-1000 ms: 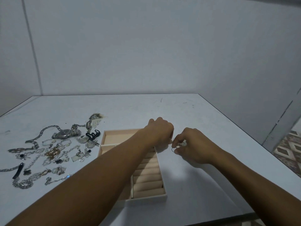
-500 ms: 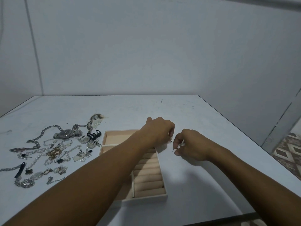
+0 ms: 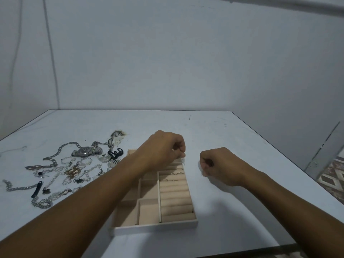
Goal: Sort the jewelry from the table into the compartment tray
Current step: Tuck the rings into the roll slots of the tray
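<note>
A pale table (image 3: 214,131) is filling the lower half of the view, its top showing a few small dark scuff marks (image 3: 189,117) near the far edge. A dark strip is running along its near right edge. Behind it, a plain grey-white wall (image 3: 167,53) is rising, meeting another wall at a corner on the left. A thin cable (image 3: 51,53) is hanging down that left wall to the table's far corner. At the top right, a pale pipe or ledge (image 3: 290,4) is crossing the wall at a slant. At the far right, a patch of patterned floor tiles (image 3: 333,174) is showing beside a pale upright post (image 3: 323,146).
</note>
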Demonstrator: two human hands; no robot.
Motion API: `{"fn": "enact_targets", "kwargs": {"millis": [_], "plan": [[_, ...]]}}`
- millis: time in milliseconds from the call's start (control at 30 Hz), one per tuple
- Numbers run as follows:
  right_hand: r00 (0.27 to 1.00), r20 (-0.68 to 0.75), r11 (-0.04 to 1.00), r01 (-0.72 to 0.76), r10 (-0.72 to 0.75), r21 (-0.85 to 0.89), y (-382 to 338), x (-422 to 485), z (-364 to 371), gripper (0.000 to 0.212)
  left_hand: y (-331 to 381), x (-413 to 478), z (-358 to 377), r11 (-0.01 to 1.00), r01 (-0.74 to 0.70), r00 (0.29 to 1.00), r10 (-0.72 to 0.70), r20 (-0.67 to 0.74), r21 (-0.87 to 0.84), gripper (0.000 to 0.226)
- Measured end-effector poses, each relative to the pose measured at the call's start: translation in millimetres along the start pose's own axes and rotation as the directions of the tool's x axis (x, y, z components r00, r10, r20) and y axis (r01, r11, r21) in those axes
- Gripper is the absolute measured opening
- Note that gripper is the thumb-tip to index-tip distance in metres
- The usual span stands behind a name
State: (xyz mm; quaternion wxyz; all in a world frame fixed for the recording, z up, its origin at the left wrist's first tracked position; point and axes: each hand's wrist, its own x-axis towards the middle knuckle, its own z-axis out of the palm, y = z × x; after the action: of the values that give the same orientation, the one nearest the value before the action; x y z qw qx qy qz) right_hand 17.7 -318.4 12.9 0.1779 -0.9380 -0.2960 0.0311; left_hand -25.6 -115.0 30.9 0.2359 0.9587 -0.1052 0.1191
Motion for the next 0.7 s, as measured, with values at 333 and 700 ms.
{"fn": "enact_targets", "kwargs": {"millis": [333, 700], "plan": [[0.996, -0.064, 0.979, 0.069, -0.057, 0.193, -36.7, -7.3, -9.8, 0.022, -27.1, -56.0, -13.6, 0.985, 0.125, 0.985, -0.138, -0.106, -0.120, 0.014], [0.990, -0.070, 0.976, 0.129, -0.118, 0.175, -54.6, -13.2, 3.0, 0.019, -28.1, -74.1, -11.7, 0.985, 0.114, 0.981, -0.132, -0.142, -0.132, 0.008]]}}
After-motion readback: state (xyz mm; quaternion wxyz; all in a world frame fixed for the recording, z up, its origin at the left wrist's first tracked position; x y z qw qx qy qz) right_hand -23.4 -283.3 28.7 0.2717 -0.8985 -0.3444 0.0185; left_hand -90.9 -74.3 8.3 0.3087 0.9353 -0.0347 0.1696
